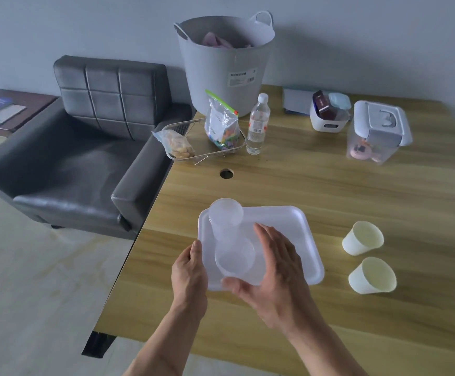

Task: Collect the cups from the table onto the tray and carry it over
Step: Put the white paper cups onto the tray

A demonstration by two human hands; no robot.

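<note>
Right grip (269, 270) wrapped round a clear cup (235, 258), thumb at the near side, fingers (268, 234) spread along the far side, palm turned leftward, forearm running in from the lower right. Cup held upright over the near left part of the white tray (296, 223), mouth up, long axis vertical; whether its base touches the tray cannot be told through the blur. Left grip (189, 270) closed on the tray's left rim, thumb lying on top of the edge, the other fingers hidden beneath, wrist straight and forearm coming up from the bottom edge. Second clear cup (225, 217) standing upright in the tray's far left corner, mouth up, just beyond the held one. Tray lying flat near the left edge of the tabletop (356, 185), long side running left to right, slightly turned. Two white paper cups to the right of the tray, apart from it: far paper cup (362, 238) and near paper cup (372, 276), both standing with mouths upward, tilted toward the right in the wide-angle view. Water bottle (258, 126), wire basket (193, 156) with snack bags and grey tub (225, 63) at the far left corner of the tabletop.
</note>
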